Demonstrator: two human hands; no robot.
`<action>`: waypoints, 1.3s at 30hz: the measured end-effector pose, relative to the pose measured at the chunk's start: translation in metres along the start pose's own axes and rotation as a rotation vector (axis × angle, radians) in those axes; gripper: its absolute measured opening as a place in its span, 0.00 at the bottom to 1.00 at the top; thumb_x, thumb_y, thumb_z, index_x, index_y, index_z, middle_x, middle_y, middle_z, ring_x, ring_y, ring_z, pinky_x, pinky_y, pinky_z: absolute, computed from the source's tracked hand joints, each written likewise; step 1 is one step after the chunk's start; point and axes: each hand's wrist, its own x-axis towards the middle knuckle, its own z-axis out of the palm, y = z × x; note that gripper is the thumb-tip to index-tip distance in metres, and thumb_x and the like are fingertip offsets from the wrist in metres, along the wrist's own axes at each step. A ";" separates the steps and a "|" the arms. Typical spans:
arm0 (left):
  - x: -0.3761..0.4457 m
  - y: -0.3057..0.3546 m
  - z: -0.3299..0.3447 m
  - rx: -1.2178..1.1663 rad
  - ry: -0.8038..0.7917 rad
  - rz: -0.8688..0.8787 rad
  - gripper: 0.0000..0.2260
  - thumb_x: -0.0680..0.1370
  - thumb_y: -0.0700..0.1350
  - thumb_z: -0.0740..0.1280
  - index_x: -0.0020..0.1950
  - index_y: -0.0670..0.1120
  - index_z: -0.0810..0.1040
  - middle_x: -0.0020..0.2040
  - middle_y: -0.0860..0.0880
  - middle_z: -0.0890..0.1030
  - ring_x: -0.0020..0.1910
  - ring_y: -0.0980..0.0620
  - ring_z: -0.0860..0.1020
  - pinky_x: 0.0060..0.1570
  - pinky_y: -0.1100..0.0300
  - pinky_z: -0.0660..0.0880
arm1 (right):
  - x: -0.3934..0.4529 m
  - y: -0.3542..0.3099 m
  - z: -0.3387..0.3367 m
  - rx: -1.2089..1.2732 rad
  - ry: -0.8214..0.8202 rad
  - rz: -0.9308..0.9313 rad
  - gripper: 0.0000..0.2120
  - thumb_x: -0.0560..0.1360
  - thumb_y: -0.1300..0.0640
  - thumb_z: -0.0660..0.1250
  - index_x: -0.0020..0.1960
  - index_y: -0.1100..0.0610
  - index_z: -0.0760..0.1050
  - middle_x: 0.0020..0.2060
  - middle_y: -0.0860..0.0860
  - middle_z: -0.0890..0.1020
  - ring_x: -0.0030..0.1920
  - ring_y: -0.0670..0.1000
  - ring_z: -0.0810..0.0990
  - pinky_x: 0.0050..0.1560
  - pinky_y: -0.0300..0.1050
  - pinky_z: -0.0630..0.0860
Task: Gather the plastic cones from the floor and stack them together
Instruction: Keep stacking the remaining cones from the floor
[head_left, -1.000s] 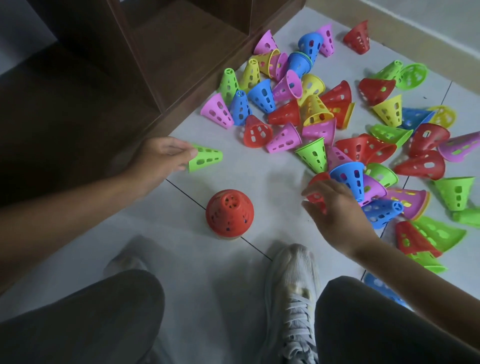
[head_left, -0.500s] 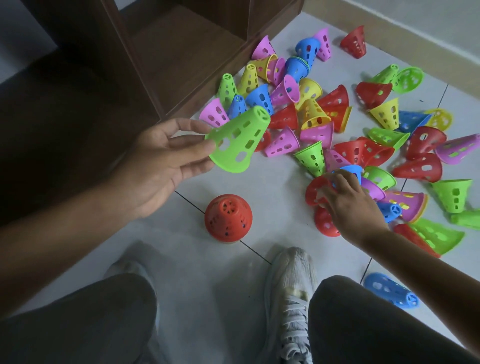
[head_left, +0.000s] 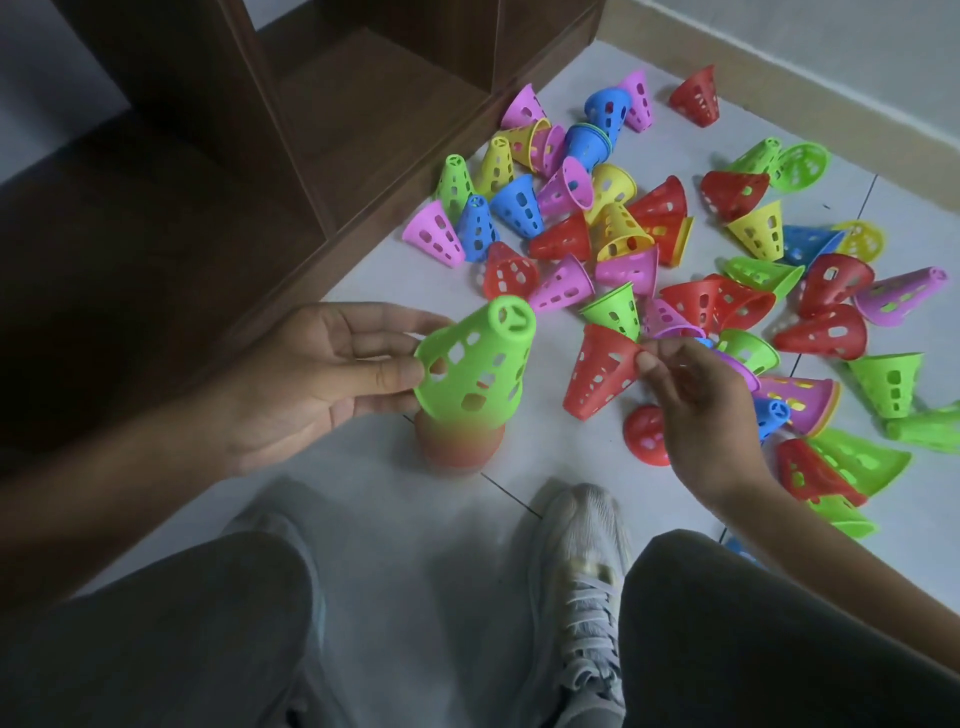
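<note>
My left hand (head_left: 311, 379) holds a green perforated cone (head_left: 478, 364) by its wide rim, tip up, right above a red cone (head_left: 460, 447) that stands upright on the tile floor. The green cone hides most of that red one. My right hand (head_left: 696, 410) pinches the narrow end of another red cone (head_left: 597, 371), lifted and tilted, wide end down-left. Several loose cones in red, green, yellow, blue and pink (head_left: 618, 228) lie scattered on the floor beyond and to the right.
A dark wooden shelf unit (head_left: 322, 130) stands along the left and back. My knees (head_left: 753, 634) and a grey sneaker (head_left: 576, 587) fill the bottom of the view. A beige skirting (head_left: 779, 67) runs along the far right wall. One red cone (head_left: 647, 436) lies under my right wrist.
My left hand carried the green cone from beside the shelf down over the standing red cone. My right hand picked a red cone out of the pile and lifted it.
</note>
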 end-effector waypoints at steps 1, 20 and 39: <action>-0.002 -0.003 -0.001 0.028 0.006 -0.007 0.29 0.59 0.52 0.84 0.58 0.48 0.86 0.55 0.41 0.86 0.53 0.47 0.85 0.44 0.60 0.82 | -0.003 -0.006 0.001 0.077 0.004 0.032 0.09 0.81 0.54 0.64 0.52 0.59 0.79 0.46 0.51 0.85 0.49 0.48 0.83 0.55 0.40 0.77; 0.000 -0.040 -0.012 0.315 0.090 -0.007 0.10 0.73 0.41 0.74 0.52 0.51 0.86 0.50 0.45 0.83 0.47 0.43 0.86 0.48 0.53 0.83 | -0.039 -0.111 0.006 0.785 -0.407 0.284 0.21 0.75 0.57 0.64 0.59 0.74 0.72 0.45 0.65 0.82 0.39 0.55 0.84 0.41 0.43 0.83; 0.118 -0.011 -0.061 0.709 0.309 0.131 0.10 0.80 0.41 0.71 0.60 0.39 0.80 0.55 0.43 0.80 0.43 0.43 0.84 0.40 0.61 0.81 | -0.039 -0.082 0.034 0.457 -0.432 0.490 0.09 0.81 0.64 0.63 0.51 0.71 0.77 0.43 0.69 0.81 0.36 0.55 0.83 0.42 0.44 0.82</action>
